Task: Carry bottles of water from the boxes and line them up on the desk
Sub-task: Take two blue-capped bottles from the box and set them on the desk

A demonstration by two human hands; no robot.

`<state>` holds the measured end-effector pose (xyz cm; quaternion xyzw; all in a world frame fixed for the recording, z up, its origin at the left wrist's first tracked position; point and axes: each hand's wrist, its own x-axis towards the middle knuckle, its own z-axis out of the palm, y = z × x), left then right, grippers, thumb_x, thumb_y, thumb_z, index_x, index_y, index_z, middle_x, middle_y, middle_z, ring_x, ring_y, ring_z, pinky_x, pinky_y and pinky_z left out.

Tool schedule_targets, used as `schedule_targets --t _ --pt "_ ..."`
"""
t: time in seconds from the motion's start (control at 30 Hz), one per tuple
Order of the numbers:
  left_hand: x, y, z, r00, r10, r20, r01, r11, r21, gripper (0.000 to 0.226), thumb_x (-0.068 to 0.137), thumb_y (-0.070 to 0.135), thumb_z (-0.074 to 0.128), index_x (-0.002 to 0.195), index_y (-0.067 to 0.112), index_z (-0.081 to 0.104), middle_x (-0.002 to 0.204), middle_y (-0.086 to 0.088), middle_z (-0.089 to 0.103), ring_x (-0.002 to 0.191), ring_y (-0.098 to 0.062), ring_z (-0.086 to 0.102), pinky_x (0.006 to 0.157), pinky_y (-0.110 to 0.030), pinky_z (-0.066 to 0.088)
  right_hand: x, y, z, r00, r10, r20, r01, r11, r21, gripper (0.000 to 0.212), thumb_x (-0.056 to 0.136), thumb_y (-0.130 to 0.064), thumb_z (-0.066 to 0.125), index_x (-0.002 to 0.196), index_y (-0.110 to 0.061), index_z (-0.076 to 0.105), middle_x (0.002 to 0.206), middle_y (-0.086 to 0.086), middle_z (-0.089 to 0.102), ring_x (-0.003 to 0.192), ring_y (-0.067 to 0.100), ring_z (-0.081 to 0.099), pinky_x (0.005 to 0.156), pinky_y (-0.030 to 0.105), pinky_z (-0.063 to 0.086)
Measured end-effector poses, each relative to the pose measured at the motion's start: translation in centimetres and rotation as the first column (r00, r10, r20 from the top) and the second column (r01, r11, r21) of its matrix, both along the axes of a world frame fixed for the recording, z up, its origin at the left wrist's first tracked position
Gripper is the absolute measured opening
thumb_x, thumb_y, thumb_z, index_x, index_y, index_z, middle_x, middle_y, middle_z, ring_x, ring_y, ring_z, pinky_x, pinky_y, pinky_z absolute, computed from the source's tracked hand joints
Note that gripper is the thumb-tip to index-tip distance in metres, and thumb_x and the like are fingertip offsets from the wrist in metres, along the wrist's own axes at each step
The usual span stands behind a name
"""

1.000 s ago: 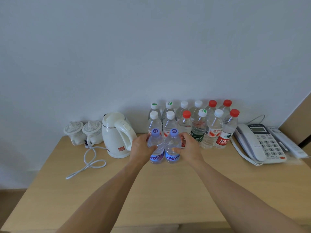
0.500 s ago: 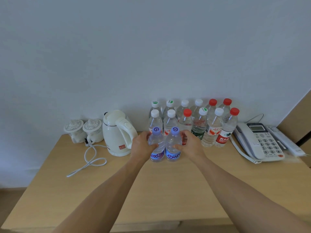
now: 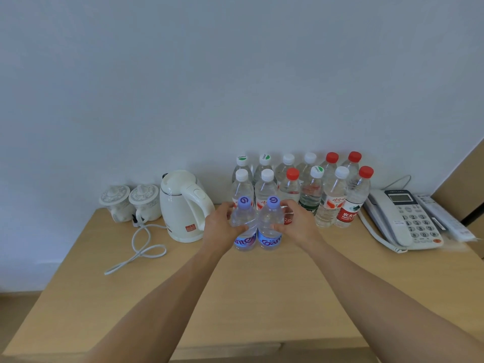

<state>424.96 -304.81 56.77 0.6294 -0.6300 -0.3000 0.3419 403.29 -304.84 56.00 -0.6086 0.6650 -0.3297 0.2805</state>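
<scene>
Two clear bottles with purple caps and blue labels stand side by side on the wooden desk [image 3: 262, 297], in front of the earlier rows. My left hand [image 3: 221, 225] grips the left purple-capped bottle [image 3: 245, 231] from its left side. My right hand [image 3: 297, 222] grips the right purple-capped bottle [image 3: 269, 231] from its right side. Behind them stand two rows of several water bottles [image 3: 332, 197] with white, green-marked and red caps, against the wall.
A white electric kettle [image 3: 183, 205] with a loose cord [image 3: 138, 247] sits left of the bottles, two lidded ceramic cups [image 3: 131, 203] beyond it. A white desk phone [image 3: 403, 218] and a remote [image 3: 445, 218] lie at the right.
Both hands stay on the two purple-capped bottles, which have barely shifted on the desk. The view has tilted slightly.
</scene>
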Motion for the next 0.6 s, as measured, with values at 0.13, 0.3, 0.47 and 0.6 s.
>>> schedule_targets --t 0.13,0.3,0.47,0.6 --pt "0.4 0.2 -0.4 1.0 0.005 -0.012 -0.005 1.0 0.006 0.068 0.072 0.019 0.09 0.133 0.02 0.059 0.102 0.015 0.058 0.101 -0.007 0.057 0.079 -0.019 0.043 -0.4 0.2 0.2 1.0 0.008 -0.01 -0.008 1.0 -0.008 0.066 0.069 -0.022 0.088 0.126 -0.025 0.057 0.112 -0.008 0.062 0.101 0.01 0.061 0.082 0.023 0.045" --pt "0.5 0.6 -0.3 1.0 -0.029 0.008 0.029 0.999 -0.025 0.073 0.071 0.021 0.089 0.136 0.021 0.056 0.108 0.015 0.06 0.105 -0.007 0.058 0.083 -0.022 0.043 -0.7 0.4 0.6 0.999 0.026 -0.047 -0.027 0.999 -0.019 0.068 0.069 -0.022 0.087 0.129 -0.024 0.056 0.12 -0.005 0.062 0.11 0.013 0.058 0.09 0.03 0.048" --pt "0.2 0.8 0.1 0.997 -0.071 0.023 0.072 0.996 -0.06 0.081 0.07 0.022 0.087 0.142 0.027 0.049 0.125 0.005 0.063 0.112 -0.012 0.058 0.086 -0.026 0.044 -0.9 1.0 1.1 0.999 0.031 -0.034 -0.03 1.0 0.003 0.074 0.07 -0.02 0.087 0.135 -0.024 0.053 0.126 0.001 0.06 0.116 0.018 0.059 0.097 0.044 0.051" --pt "0.2 1.4 0.3 0.994 -0.107 0.033 0.11 0.99 -0.094 0.085 0.069 0.026 0.085 0.142 0.035 0.044 0.119 0.009 0.059 0.103 -0.006 0.052 0.082 -0.025 0.043 -0.8 1.7 1.4 0.999 0.021 -0.033 -0.021 1.0 0.008 0.076 0.068 -0.02 0.087 0.136 -0.027 0.052 0.128 -0.001 0.059 0.116 0.017 0.057 0.098 0.044 0.05"
